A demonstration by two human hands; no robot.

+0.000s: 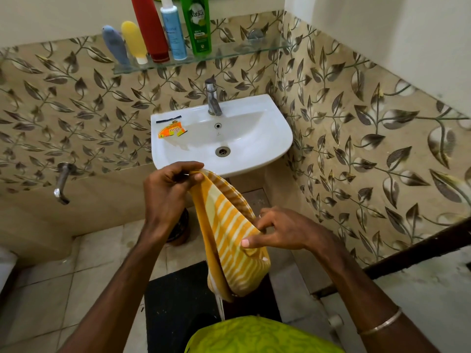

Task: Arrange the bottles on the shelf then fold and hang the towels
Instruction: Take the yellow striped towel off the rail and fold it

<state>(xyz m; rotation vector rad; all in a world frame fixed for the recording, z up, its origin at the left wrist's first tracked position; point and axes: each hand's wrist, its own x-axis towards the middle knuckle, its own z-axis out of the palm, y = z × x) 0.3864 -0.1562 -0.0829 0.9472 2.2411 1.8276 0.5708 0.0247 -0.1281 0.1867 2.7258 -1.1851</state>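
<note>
We see five bottles [163, 29] standing in a row on the shelf [229, 53], above and behind the sink [254, 159]. A wrapper [171, 131] lies on the sink's left rim. Before the sink, our hands hold the towel [229, 238] between them.

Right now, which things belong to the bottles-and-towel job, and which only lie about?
Job: striped towel, held by left hand and right hand; five bottles on the glass shelf.
Lying about: torn sachet on the sink; tap.

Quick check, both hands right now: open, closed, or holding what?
Left hand: closed, pinching the top edge of the striped towel.
Right hand: closed, pinching the same towel lower down.
</note>
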